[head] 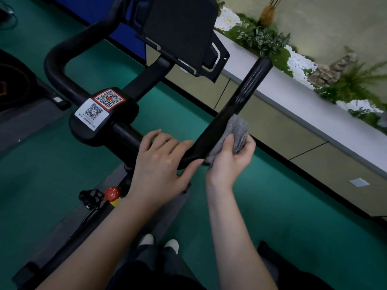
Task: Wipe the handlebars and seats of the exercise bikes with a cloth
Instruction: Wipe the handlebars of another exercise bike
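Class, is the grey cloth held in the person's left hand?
No, the right hand grips the grey cloth against the handlebar, while the left hand rests bare on it.

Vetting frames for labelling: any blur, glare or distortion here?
Head view: dim light and a tilted wide-angle frame; glare streaks on the handlebar; plants at far right smeared by blur; cloth, left hand and right hand fairly sharp.
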Available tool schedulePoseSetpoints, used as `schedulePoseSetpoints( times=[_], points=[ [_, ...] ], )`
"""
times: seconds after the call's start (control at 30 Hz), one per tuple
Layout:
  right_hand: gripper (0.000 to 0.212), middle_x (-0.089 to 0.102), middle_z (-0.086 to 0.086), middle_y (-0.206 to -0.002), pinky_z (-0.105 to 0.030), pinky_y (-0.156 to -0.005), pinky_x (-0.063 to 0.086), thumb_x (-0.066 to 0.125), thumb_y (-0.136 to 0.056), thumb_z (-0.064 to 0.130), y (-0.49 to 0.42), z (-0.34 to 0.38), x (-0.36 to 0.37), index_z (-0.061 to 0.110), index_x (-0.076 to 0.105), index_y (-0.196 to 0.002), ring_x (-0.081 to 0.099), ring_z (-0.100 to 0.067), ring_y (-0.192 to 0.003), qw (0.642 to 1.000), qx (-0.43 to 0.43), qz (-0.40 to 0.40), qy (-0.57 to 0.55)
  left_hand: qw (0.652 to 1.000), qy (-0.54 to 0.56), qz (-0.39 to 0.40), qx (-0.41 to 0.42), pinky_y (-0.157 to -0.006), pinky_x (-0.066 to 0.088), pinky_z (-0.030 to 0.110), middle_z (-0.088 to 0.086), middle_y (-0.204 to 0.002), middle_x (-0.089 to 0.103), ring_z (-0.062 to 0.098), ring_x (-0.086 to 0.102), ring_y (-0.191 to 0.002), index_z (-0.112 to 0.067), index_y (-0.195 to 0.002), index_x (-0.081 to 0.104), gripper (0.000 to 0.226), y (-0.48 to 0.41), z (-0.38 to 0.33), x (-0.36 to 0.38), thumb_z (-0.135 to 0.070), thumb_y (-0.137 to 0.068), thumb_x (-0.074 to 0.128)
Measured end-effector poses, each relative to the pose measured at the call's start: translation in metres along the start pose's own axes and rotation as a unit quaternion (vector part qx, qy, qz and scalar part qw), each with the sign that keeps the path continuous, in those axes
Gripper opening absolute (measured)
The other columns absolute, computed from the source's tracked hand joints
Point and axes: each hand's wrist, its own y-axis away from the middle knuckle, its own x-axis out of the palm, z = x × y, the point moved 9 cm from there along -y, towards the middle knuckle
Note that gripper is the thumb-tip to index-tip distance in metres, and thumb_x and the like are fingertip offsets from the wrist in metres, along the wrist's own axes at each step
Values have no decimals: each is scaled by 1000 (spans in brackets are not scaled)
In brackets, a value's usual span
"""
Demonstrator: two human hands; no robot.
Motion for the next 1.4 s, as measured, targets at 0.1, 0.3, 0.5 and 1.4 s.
schedulePoseSetpoints(
  times=[0.1,0.3,0.5,1.4],
  points=[
    [20,60,-8,-100,-31,-93,48,49,-93,-8,-21,-1,8,8,51,-105,58,-14,-91,999,35,-22,-32,1000,13,0,-4,-102,37,41,-1,-83,68,23,61,-86,-13,-101,71,37,-1,2,-1,-46,-92,55],
    [19,66,2,-91,-35,-88,51,51,-94,-2,3,-15,2,16,57,-98,62,-13,-87,994,79,-20,-67,999,35,25,-7,-99,40,44,0,-84,69,24,62,-87,-12,-102,70,38,-13,-1,2,-46,-90,55],
    [18,63,-6,-96,-37,-92,49,52,-91,-7,-27,2,10,7,54,-103,60,-20,-93,998,40,-23,-42,995,49,77,-28,-86,46,41,5,-85,68,28,61,-84,-9,-107,67,45,-28,-4,10,-47,-91,50],
    [19,66,-16,-96,-25,-89,40,55,-86,-11,-49,96,74,-4,71,-95,49,-27,-96,742,-509,269,343,973,-26,149,-174,-79,45,39,1,-97,67,27,61,-89,-14,-117,61,53,-41,-26,34,-50,-89,33]
  ],
)
